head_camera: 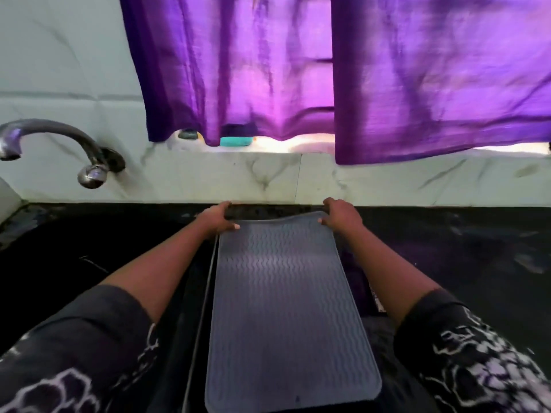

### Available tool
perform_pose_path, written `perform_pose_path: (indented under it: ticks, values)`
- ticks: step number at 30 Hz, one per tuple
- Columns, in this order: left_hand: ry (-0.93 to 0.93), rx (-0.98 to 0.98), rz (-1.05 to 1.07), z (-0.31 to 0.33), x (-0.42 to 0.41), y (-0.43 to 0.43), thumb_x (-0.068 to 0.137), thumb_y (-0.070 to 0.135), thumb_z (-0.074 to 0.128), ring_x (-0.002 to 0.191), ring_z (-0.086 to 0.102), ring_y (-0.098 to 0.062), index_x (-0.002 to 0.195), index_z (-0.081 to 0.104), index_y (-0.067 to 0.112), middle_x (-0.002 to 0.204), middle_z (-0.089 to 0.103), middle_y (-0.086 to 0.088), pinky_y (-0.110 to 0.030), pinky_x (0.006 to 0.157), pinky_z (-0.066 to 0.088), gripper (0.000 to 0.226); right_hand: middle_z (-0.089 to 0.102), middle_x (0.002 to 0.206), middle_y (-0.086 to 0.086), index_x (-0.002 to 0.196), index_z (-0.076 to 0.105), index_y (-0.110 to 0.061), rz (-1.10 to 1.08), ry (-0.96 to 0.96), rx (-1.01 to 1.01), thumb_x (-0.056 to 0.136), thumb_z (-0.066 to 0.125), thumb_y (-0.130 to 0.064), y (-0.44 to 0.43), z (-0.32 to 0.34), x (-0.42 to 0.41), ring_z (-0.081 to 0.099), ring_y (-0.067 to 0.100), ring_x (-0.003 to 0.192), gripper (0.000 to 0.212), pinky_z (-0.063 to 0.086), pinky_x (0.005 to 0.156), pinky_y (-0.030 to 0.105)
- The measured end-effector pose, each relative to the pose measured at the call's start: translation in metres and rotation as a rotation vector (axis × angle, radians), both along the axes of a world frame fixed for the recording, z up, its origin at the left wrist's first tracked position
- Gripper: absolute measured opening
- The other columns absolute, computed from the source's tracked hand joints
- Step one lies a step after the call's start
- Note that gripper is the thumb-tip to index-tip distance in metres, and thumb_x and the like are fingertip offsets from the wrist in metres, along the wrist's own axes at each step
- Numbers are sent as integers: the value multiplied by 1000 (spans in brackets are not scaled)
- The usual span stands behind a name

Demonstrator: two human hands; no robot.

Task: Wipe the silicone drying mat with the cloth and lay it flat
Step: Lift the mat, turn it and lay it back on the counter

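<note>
Silicone drying mat (292,308) stretches lengthwise over the dark tabletop (447,248), ridged face up, its far edge slightly raised. My left hand (216,219) and right hand (340,216) each pinch a far corner, fingers (234,226) closed on it.

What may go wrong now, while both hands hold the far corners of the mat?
1. The silicone drying mat sags between the left hand and right hand; it may crease instead of lying flat.
2. No cloth is visible, so wiping may be missed.
</note>
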State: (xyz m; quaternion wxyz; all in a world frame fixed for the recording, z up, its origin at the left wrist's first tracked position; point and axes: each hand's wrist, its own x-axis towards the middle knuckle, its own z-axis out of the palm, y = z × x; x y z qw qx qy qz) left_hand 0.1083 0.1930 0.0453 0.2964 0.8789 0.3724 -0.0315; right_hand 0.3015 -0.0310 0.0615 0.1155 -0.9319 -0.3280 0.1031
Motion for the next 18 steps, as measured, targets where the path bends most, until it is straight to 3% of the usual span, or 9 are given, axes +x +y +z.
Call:
perform_pose_path:
  ticks: [2,5,8,11,14,18]
  values:
    - [-83,9,36,-21,-11,-13,82,25,71,131,44,-30,145,32,9,143,45,-18,-34,106,36,76,51,132,14,133,44,-13,1,-24,22,86,65,-28,-3,-16,-20,46,31,120,53,43,92,43]
    - [-267,16,166,-36,-57,-71,86,22,65,121,52,-26,138,45,15,134,52,-12,-37,99,42,55,52,131,9,129,51,-16,-15,75,169,88,61,-24,-44,-35,-69,48,27,118,43,41,93,37]
    - [-184,-76,293,-53,-128,-141,89,26,61,103,60,-18,128,53,20,121,56,-5,-33,86,49,41,56,120,11,121,58,-15,-127,160,194,88,61,-24,-117,-57,-122,53,29,108,34,43,85,34]
    - [-17,-157,344,-71,-177,-190,86,30,64,98,61,-21,128,53,22,117,52,-5,-34,83,49,44,54,117,15,124,55,-14,-341,177,78,87,62,-26,-179,-76,-164,53,34,107,39,43,86,37]
    - [-35,-168,408,-79,-191,-209,82,27,68,95,63,-26,129,50,19,112,55,-6,-38,85,51,51,51,120,19,126,51,-8,-450,214,23,88,61,-27,-204,-88,-187,54,37,106,44,42,87,38]
    - [-42,-178,495,-80,-197,-214,80,27,72,86,63,-25,116,55,11,95,66,-6,-34,73,48,44,62,111,15,118,55,-7,-558,380,162,86,64,-30,-210,-91,-179,59,32,100,40,45,82,34]
